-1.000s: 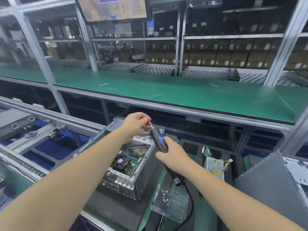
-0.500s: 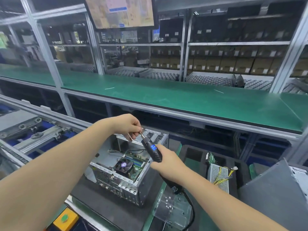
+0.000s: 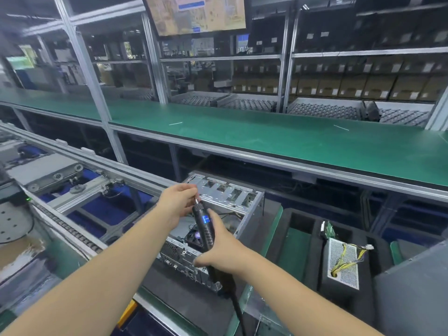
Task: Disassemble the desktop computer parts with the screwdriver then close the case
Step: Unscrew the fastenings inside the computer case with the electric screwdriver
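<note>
Standing tilted above the open computer case (image 3: 225, 214), the black electric screwdriver (image 3: 204, 229) is gripped round its lower body by the right hand (image 3: 223, 251). Its metal tip is pinched by the curled fingers of the left hand (image 3: 178, 202), just over the case's near edge. Beside the case, a power supply (image 3: 344, 265) lies in a black foam tray (image 3: 303, 226). Open room is left on the green tabletop (image 3: 266, 139) behind.

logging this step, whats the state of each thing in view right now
case: open, side panel off
fan: mounted inside the case
screwdriver: display lit, held tip up
left hand: pinches the screwdriver tip
right hand: grips the screwdriver body
power supply: out of the case, lying in the foam tray
monitor: on
</note>
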A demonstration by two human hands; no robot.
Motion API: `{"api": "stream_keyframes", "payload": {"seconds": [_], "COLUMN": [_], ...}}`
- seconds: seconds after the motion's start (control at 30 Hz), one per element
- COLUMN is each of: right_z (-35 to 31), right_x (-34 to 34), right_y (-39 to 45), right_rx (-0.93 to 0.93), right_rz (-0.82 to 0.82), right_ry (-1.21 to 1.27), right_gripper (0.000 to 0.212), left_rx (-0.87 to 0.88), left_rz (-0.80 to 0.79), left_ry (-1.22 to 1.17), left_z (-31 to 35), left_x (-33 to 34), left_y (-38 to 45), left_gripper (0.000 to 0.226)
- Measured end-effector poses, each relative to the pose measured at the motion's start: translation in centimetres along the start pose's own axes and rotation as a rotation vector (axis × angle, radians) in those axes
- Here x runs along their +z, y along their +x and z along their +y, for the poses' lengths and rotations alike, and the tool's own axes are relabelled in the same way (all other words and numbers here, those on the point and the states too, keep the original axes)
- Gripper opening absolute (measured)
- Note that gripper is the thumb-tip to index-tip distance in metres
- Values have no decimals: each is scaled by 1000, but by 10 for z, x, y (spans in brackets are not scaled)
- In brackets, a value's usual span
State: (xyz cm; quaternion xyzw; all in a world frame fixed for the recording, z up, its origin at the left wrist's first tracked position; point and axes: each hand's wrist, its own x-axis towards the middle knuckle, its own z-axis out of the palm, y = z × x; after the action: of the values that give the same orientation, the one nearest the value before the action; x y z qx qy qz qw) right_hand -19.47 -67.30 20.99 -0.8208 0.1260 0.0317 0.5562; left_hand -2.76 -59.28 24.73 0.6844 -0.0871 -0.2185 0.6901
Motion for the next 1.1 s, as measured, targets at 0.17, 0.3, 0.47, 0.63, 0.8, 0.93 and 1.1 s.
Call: {"api": "stream_keyframes", "payload": {"seconds": [0.17, 0.3, 0.47, 0.63, 0.8, 0.93, 1.1], "right_z": [-8, -9, -1, 10, 19, 31, 40], "right_x": [72, 142, 238, 314, 345, 349, 351], "right_y": [19, 50, 92, 121, 124, 124, 132], "right_rx": [-16, 29, 99, 241, 396, 468, 508], "right_rz": [-3, 94, 216, 377, 426, 502, 542], "right_ry": [42, 26, 78, 93, 60, 72, 52], "right_gripper": [126, 128, 133, 134, 134, 133, 133], "left_rx": [-185, -288, -381, -438, -614, -724, -745], "left_rz": [113, 97, 35, -66, -214, -328, -358], "left_ry": [-94, -95, -203, -132, -126, -168, -189], "left_z": [-28, -54, -93, -146, -183, -199, -213], "left_x": [-48, -97, -162, -207, -209, -198, -191], "left_y": [4, 23, 50, 68, 72, 74, 82], "left_gripper": [16, 23, 12, 15, 2, 9, 14]}}
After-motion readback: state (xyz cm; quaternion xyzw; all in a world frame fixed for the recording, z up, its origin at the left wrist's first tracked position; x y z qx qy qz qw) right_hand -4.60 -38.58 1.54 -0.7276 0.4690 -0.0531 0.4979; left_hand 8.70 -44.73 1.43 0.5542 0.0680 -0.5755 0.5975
